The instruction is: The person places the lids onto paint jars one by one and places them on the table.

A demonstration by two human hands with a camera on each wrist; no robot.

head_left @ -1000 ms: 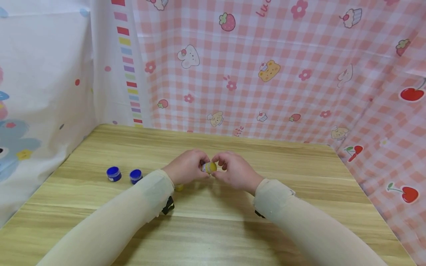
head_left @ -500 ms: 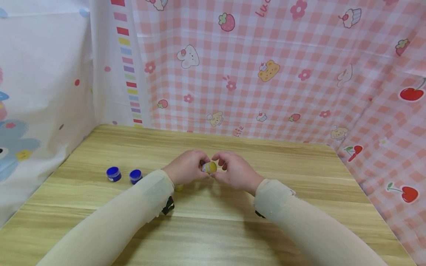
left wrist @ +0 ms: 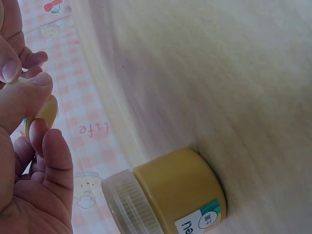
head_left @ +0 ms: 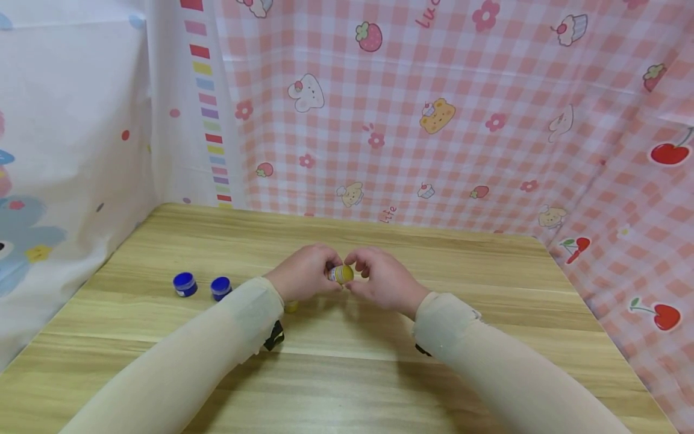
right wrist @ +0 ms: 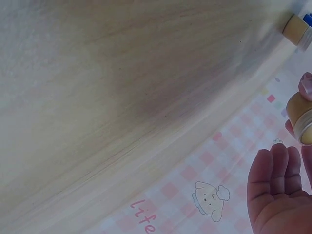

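My left hand [head_left: 306, 274] grips a small yellow paint jar [head_left: 336, 275] by its body, tipped on its side above the table. The jar's clear-rimmed lid [right wrist: 303, 127] points to the right. My right hand [head_left: 387, 279] pinches at that lid with thumb and forefinger; the other fingers [right wrist: 261, 170] curve loosely below it in the right wrist view. Behind the left wrist, mostly hidden in the head view, a second yellow paint jar [left wrist: 178, 180] with a clear lid and a printed label stands on the table.
Two blue paint jars, one farther left [head_left: 185, 284] and one close to the left sleeve [head_left: 220, 288], stand on the wood-grain table [head_left: 347, 386]. A pink checked cloth [head_left: 401, 150] hangs along the back and right sides, with a white printed cloth [head_left: 76, 120] at left.
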